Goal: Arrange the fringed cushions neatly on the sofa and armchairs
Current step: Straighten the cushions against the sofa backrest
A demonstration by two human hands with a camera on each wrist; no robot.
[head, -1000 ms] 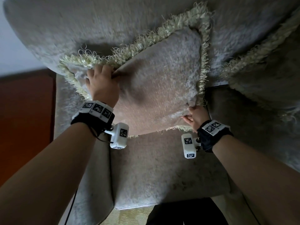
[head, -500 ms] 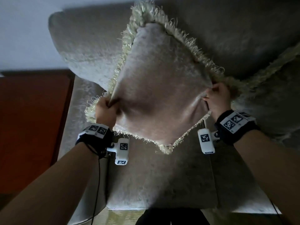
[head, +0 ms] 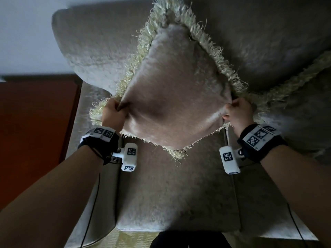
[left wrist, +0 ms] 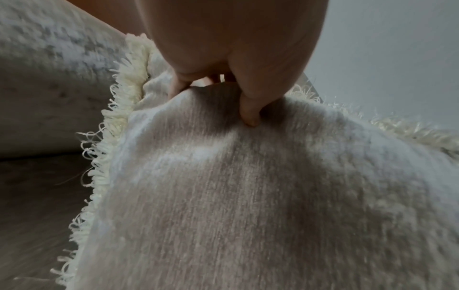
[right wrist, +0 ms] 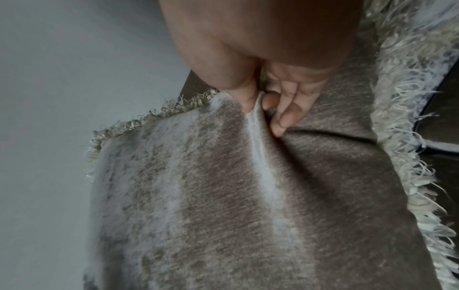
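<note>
The taupe velvet cushion with cream fringe (head: 172, 90) is held diamond-wise, one corner up, against the backrest of the beige upholstered sofa (head: 170, 194). The left hand (head: 113, 113) grips its left corner; thumb and fingers (left wrist: 248, 109) pinch the fabric. The right hand (head: 239, 113) grips the right corner, its fingers (right wrist: 285, 117) pinching a fold. A second fringed cushion (head: 295, 108) lies just beside, at right.

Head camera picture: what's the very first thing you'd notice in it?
The big fringed cushion, standing like a diamond in the middle against the sofa back, one corner pointing up. The left hand and right hand each pinch a side corner. At the right edge, a second fringed cushion peeks in.
</note>
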